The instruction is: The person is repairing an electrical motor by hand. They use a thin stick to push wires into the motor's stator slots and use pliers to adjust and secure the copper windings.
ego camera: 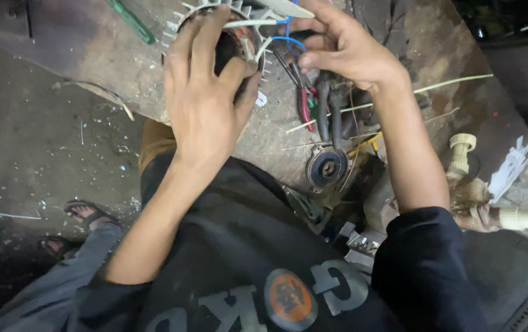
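Left hand [205,101] clasps the finned motor stator [227,37] on the worn surface [92,43], while the right hand [344,46], just right of the stator, pinches its blue lead wire [288,42]; a hard tug might snap the lead or tip the stator onto the red-handled pliers [304,101] nearby.

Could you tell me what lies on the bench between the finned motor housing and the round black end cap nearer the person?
In the head view, red-handled pliers lie between the motor housing and the end cap, beside two dark cables.
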